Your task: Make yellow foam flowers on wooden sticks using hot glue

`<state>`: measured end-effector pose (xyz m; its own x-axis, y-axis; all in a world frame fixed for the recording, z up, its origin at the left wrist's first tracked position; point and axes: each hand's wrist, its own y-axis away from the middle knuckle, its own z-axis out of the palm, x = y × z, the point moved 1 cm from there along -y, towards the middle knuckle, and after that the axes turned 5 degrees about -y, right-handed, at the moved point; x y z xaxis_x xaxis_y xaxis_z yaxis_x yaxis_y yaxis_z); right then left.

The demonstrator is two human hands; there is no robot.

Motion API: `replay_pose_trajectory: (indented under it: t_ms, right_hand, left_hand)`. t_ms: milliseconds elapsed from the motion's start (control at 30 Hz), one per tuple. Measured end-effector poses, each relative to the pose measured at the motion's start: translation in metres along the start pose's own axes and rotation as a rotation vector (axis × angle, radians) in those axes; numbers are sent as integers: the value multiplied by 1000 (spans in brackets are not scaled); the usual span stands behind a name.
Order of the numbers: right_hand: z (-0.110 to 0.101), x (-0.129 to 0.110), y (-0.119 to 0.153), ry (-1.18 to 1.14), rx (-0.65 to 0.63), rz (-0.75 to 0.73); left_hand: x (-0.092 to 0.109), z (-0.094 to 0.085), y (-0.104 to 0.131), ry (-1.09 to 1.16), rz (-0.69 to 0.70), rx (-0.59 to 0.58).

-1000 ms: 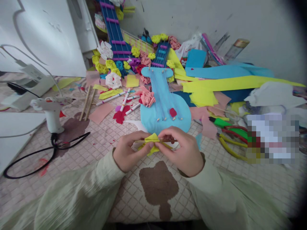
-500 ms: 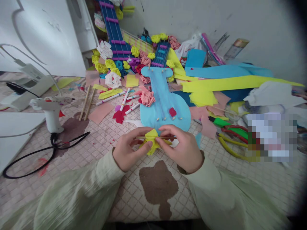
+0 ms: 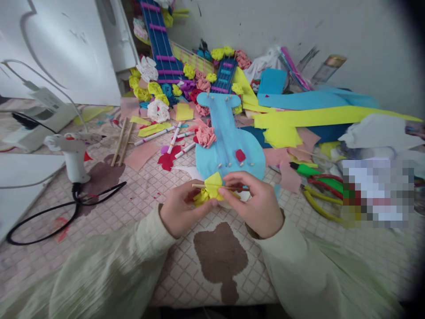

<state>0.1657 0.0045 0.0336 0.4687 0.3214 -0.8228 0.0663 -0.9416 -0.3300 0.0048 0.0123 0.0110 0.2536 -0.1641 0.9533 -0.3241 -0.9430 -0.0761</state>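
Note:
My left hand [image 3: 184, 204] is closed on a crumpled yellow paper flower [image 3: 212, 188], with the thumb along its lower edge. From the other side, my right hand [image 3: 255, 201] pinches a thin wooden stick [image 3: 244, 189] that runs level across the yellow paper. A small flat yellow flap stands up above the stick. Just beyond my fingers lies a light blue paper guitar [image 3: 229, 153] with strings. A pink paper flower [image 3: 206, 136] sits at its left edge and a red paper piece [image 3: 240, 155] on its body.
At the left stand a white glue gun [image 3: 75, 164] with a black cable and a power strip [image 3: 41, 119]. Two wooden sticks [image 3: 122, 141] and markers [image 3: 174, 138] lie left of the guitar. Pliers [image 3: 320, 204] and yellow paper strips [image 3: 305, 116] are on the right.
My left fingers have shifted down and left off the stick, baring its left end. The yellow paper has turned a little, with its flap standing higher.

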Motion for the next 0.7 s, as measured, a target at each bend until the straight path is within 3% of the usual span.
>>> replay_pose_trajectory:
  t_ms: [333,567,700]
  right_hand:
    - [0,7,1,-195,-93,218]
    - [1,3,0,-227,-205,149]
    - [0,4,0,-211,-158,173]
  left_hand:
    - [0,-3,2,-52,90,27]
    - [-1,-6,1,-7,76,66]
    - [2,-6,0,98,78,0]
